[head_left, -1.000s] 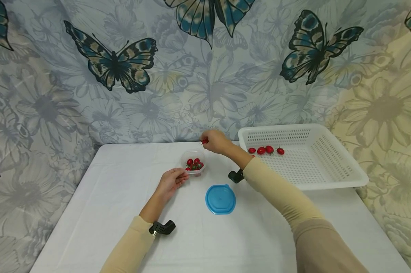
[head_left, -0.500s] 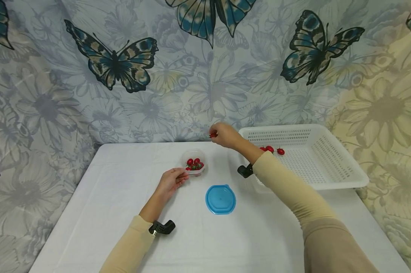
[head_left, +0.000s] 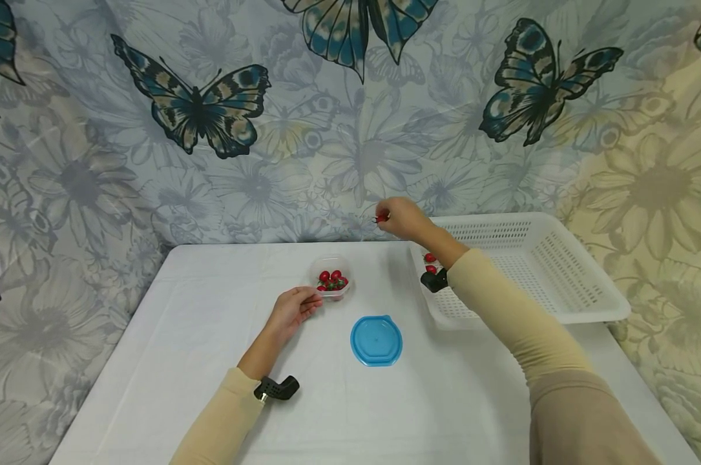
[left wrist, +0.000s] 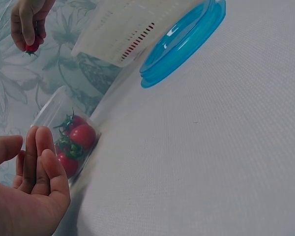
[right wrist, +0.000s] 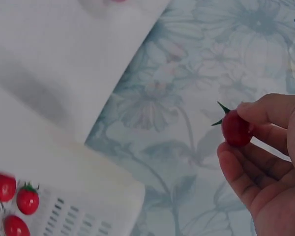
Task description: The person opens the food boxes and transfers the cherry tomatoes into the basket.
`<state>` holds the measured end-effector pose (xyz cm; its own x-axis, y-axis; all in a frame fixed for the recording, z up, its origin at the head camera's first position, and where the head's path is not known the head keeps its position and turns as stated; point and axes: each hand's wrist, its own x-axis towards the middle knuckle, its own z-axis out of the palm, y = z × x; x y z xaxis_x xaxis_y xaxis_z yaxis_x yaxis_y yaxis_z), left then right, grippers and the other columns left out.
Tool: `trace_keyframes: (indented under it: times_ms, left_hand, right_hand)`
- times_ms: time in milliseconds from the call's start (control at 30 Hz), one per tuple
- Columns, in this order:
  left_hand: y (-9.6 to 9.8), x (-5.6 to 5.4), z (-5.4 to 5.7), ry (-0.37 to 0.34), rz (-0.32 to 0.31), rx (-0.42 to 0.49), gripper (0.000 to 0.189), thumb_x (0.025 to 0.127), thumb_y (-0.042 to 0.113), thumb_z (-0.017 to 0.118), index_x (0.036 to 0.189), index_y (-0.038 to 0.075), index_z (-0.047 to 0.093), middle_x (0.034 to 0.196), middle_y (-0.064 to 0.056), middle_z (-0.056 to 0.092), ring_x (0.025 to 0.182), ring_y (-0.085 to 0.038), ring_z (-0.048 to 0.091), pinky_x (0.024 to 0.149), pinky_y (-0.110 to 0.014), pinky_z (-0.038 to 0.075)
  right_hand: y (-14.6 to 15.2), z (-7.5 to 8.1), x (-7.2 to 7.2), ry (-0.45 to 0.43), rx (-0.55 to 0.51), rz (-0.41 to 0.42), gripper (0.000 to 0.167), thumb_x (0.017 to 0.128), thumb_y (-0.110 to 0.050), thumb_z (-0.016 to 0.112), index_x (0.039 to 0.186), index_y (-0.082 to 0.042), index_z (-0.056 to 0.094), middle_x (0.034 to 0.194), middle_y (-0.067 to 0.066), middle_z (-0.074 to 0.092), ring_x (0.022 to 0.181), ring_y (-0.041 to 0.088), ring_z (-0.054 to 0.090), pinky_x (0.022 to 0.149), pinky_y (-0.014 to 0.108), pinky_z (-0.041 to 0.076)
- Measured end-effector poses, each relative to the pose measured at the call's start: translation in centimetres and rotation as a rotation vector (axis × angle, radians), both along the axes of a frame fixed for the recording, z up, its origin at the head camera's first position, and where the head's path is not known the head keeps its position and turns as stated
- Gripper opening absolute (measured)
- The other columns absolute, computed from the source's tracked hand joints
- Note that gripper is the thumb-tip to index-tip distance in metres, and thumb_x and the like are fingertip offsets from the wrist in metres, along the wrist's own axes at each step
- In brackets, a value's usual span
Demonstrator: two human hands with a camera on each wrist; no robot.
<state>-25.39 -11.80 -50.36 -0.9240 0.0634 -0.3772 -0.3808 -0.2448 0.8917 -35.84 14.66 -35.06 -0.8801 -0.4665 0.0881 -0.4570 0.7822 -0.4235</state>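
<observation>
A flower-patterned backdrop [head_left: 362,161] rises behind the white-covered tabletop [head_left: 210,361]. To the right sits a perforated white basket [head_left: 594,274], partly hidden by the right sleeve [head_left: 513,323]. Of the two hands, the right hand [head_left: 405,218] is raised near the basket's back left corner, thumb and fingers pinching a cherry tomato [right wrist: 236,129] — held to the left of the basket. The left hand [head_left: 292,309] is relaxed, thumb apart from its fingers, fingertips at the clear tub's near left corner; I cannot tell how firmly they touch. The blue lid [head_left: 376,340] lies flat, nearer the person than the clear tub [head_left: 333,295].

The pinched fruit seems to be above the tabletop's far edge, so a loosened grip on its smooth skin could drop it behind. A careless left-hand push might slide the light tub.

Counted: one basket, one lid, one tub, one tomato pinched. Three basket tomatoes [right wrist: 27,200] show in the right wrist view; at least four tub tomatoes [left wrist: 82,136] — overlap prevents a full count.
</observation>
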Motion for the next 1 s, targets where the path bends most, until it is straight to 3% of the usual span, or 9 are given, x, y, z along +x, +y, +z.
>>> trace_keyframes:
  times_ms: [467, 800, 1000]
  left_hand:
    - [-0.1, -0.1, -0.1, 0.004, 0.001, 0.0, 0.027, 0.1, 0.014, 0.053, 0.12, -0.005, 0.053, 0.08, 0.005, 0.069, 0.074, -0.005, 0.067, 0.067, -0.017, 0.051]
    - [0.0, -0.1, -0.3, -0.003, 0.01, -0.007, 0.023, 0.1, 0.015, 0.054, 0.116, -0.002, 0.056, 0.081, 0.005, 0.069, 0.075, -0.005, 0.067, 0.068, -0.017, 0.051]
    - [0.1, 0.0, -0.2, 0.002, 0.003, -0.019, 0.026, 0.1, 0.015, 0.054, 0.118, -0.003, 0.055, 0.082, 0.004, 0.069, 0.075, -0.005, 0.067, 0.069, -0.017, 0.051]
  right_hand:
    - [3.6, 0.4, -0.7, -0.034, -0.007, -0.068, 0.021, 0.091, -0.007, 0.06, 0.107, 0.005, 0.064, 0.104, 0.021, 0.067, 0.09, 0.031, 0.063, 0.08, 0.043, 0.052]
    - [6.2, 0.5, -0.8, 0.034, 0.006, -0.114, 0.018, 0.087, -0.006, 0.063, 0.101, 0.006, 0.065, 0.099, 0.022, 0.067, 0.087, 0.033, 0.061, 0.079, 0.046, 0.051]
    - [7.8, 0.3, -0.7, 0.023, 0.006, -0.144, 0.018, 0.087, -0.006, 0.063, 0.101, 0.007, 0.064, 0.098, 0.024, 0.066, 0.09, 0.035, 0.061, 0.083, 0.048, 0.05]
